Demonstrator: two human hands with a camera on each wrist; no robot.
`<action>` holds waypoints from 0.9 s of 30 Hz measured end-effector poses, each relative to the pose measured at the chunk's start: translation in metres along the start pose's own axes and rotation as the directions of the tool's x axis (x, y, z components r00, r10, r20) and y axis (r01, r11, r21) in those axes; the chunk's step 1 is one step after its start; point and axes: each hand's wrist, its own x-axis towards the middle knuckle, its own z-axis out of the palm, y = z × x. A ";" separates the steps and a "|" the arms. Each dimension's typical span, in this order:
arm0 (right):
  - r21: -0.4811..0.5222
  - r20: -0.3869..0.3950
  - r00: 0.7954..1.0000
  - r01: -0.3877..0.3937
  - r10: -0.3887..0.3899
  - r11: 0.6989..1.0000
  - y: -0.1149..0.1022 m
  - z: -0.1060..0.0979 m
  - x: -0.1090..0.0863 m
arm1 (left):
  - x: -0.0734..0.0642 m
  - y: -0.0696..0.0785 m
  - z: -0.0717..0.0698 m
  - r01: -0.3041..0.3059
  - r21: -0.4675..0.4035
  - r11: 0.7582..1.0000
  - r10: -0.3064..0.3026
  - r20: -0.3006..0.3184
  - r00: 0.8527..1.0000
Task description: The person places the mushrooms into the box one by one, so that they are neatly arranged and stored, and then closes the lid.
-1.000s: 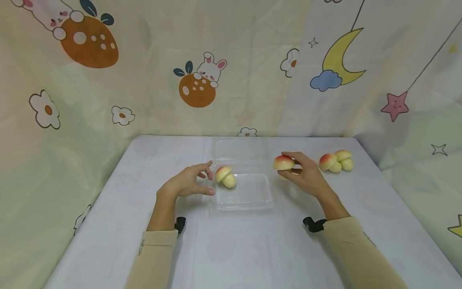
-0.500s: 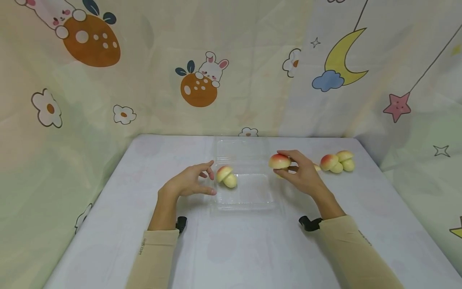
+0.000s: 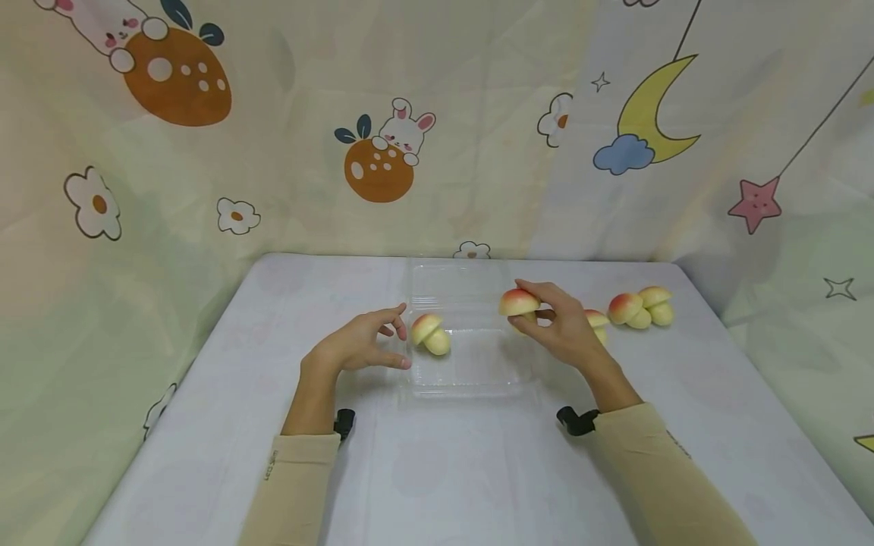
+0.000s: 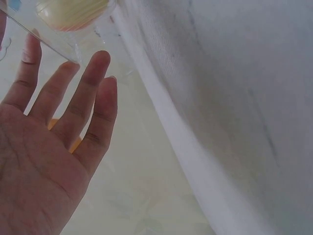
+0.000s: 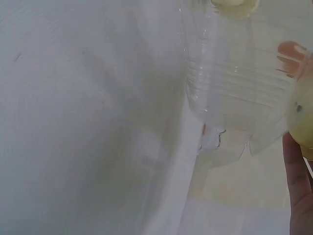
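Observation:
My right hand (image 3: pixel 563 326) pinches a toy mushroom (image 3: pixel 519 302) with a red-tinted cream cap, held above the right side of a clear plastic box (image 3: pixel 471 393). The right wrist view catches only part of this held mushroom (image 5: pixel 302 115), at its right edge. Inside the box, toward the left, another toy mushroom (image 3: pixel 430 335) lies tilted. At the box's left side is my left hand (image 3: pixel 358 341), thumb and fingers spread apart, fingertips right at the wall. The left wrist view shows those fingers (image 4: pixel 73 105) loosely extended beside the clear plastic (image 4: pixel 54 46).
Several more toy mushrooms lie on the right of the white table (image 3: pixel 437 470): one (image 3: pixel 598 322) partly behind my right hand, then one with a red cap (image 3: pixel 628 309) and a paler one (image 3: pixel 658 305). The box's clear lid (image 3: pixel 457 280) lies folded back. A printed curtain (image 3: pixel 478 182) hangs behind.
My right hand has carried the toy mushroom leftward over the box, uncovering another mushroom behind it on the table. My left hand stays in place at the box's left side.

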 end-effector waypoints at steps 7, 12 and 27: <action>0.000 0.026 0.999 0.031 -0.031 1.000 -0.003 0.008 0.005 | 0.000 -0.001 0.000 0.013 0.002 1.000 -0.013 -0.002 1.000; 0.018 0.049 0.998 0.026 -0.027 1.000 -0.005 0.013 0.006 | 0.000 -0.001 0.000 0.013 0.002 1.000 -0.013 -0.004 1.000; 0.077 0.088 0.995 0.050 -0.057 0.996 -0.006 0.027 0.018 | 0.000 -0.002 0.000 0.004 -0.002 1.000 -0.004 -0.003 1.000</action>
